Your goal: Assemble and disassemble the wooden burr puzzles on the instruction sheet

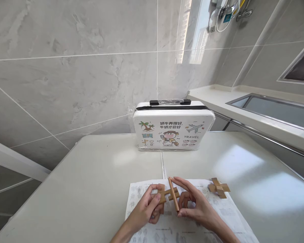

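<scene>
My left hand (150, 204) is closed on flat wooden puzzle pieces (163, 197), which appear joined crosswise; one has a notch and a dark letter near its right end. My right hand (194, 201) pinches a narrow wooden stick (173, 195) by its two ends, between fingertips above and thumb below. The stick stands tilted across the notched piece; whether the two touch, I cannot tell. Under both hands lies a printed sheet (139, 233) with small grey diagrams. On its right edge sits an assembled wooden burr puzzle (219, 188) of crossed pieces.
A white cartoon-printed carry case (173, 130) in clear plastic stands at the table's back by the tiled wall. The pale table (96, 179) has a seam down its middle. At right runs a counter (212, 96) with an inset glass-topped panel (273, 109).
</scene>
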Motion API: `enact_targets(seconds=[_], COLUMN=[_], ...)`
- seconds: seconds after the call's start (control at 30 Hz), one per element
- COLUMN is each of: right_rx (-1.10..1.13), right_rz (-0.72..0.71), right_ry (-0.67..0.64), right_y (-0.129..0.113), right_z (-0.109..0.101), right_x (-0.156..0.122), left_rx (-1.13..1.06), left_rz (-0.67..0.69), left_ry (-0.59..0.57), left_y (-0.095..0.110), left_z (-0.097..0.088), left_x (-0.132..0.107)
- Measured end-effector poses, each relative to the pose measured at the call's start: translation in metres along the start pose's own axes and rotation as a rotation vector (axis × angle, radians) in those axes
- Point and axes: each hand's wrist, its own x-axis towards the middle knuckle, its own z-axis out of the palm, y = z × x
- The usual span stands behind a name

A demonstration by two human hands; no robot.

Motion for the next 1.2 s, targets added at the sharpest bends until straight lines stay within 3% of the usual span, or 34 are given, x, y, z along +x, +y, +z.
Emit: enact_targets(seconds=[0.4, 0.77, 1.2], right_rx=[-0.021, -0.018, -0.037], right_rz=[0.078, 0.085, 0.053], right_ry=[-0.109, -0.071, -0.067], right_y=[-0.009, -0.008, -0.01], right_z=[-0.005, 0.022, 0.024], right_x=[0.001, 0.002, 0.0], left_rx=[0.001, 0.013, 0.063], left_rz=[-0.029, -0.012, -0.025], left_ry=[0.007, -0.001, -0.008], left_y=[0.001, -0.005, -0.002], left_z=[0.003, 0.006, 0.008], left_x=[-0.001, -0.001, -0.001])
